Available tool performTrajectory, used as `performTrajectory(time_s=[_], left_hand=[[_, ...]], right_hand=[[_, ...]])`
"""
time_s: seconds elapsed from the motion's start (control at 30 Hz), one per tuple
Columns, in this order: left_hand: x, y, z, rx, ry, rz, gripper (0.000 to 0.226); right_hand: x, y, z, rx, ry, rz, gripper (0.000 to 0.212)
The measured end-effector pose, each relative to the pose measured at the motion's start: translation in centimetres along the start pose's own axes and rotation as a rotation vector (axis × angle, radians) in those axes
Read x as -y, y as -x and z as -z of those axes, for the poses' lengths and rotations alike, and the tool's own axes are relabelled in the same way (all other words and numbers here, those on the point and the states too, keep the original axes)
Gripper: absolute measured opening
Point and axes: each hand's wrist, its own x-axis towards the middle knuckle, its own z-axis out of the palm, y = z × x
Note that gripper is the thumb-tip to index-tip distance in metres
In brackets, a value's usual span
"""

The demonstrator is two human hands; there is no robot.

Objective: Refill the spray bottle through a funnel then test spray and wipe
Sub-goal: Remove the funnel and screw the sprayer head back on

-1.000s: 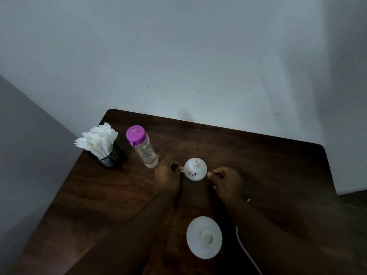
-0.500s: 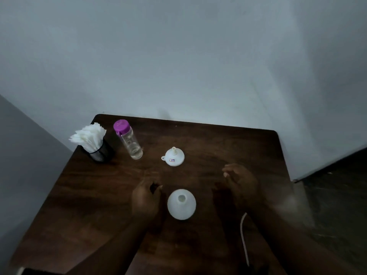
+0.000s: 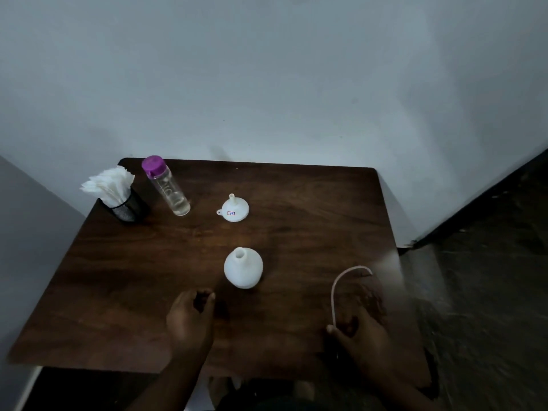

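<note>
Dim room, plain grey wall behind a dark wood worktop (image 3: 296,203) pushed into the corner. White spray bottle (image 3: 243,268) stands upright mid-worktop, neck open, no spray head on it. White funnel (image 3: 235,208) sits inverted behind it, spout up, apart from the bottle. Clear water bottle (image 3: 166,186) with purple cap stands back left, just beside a black mesh cup (image 3: 127,207) stuffed with white tissues (image 3: 108,182). Left hand (image 3: 189,317) hovers near the spray bottle's base, fingers loosely curled, holding nothing as far as I can see. Right hand (image 3: 363,336) is at the near right edge, closed around the end of a thin white dip tube (image 3: 341,284) that arcs up over the worktop; the spray head itself is likely inside that hand, can't confirm, blurred. Handling call: spray bottle looks like thin plastic, empty, so light and tippy — grip the belly or steady the neck while seating the funnel. Funnel is rigid and light, pick by rim or side tab. Water bottle holds liquid only in its bottom part, looks smooth; grip mid-body, uncap first. Dip tube is floppy and will drip.
</note>
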Motion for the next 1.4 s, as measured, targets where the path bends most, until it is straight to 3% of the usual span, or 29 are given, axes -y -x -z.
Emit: performTrajectory(time_s=[0.23, 0.33, 0.43, 0.6, 0.73, 0.93, 1.13, 1.4], left_hand=[[-1.5, 3.8, -0.1, 0.044, 0.05, 0.007, 0.018], [-1.9, 4.9, -0.3, 0.053, 0.088, -0.053, 0.017], [-2.2, 5.7, -0.5, 0.079, 0.108, -0.112, 0.02], [-4.0, 6.2, -0.8, 0.218, 0.106, -0.338, 0.001], [-6.4, 5.5, -1.0, 0.284, 0.11, -0.533, 0.014], [-11.1, 1.4, 0.3, 0.27, 0.039, -0.757, 0.035], [-13.7, -3.4, 3.2, 0.224, -0.065, -0.943, 0.043], [-14.1, -8.0, 6.9, 0.187, -0.142, -1.059, 0.029]], right_hand=[[-0.2, -1.5, -2.0, 0.053, 0.011, 0.036, 0.035], [-0.1, -1.8, -2.0, 0.081, 0.038, 0.041, 0.024], [0.4, -1.9, -1.6, 0.075, 0.004, 0.033, 0.026], [2.1, -1.2, -0.8, -0.022, -0.048, 0.109, 0.02], [4.5, -0.3, 0.4, -0.036, -0.121, 0.181, 0.015], [8.2, 1.3, 3.0, 0.009, -0.251, 0.285, 0.007], [12.2, 3.4, 6.1, 0.059, -0.299, 0.375, 0.01], [16.4, 4.1, 9.7, 0.062, -0.252, 0.506, 0.006]])
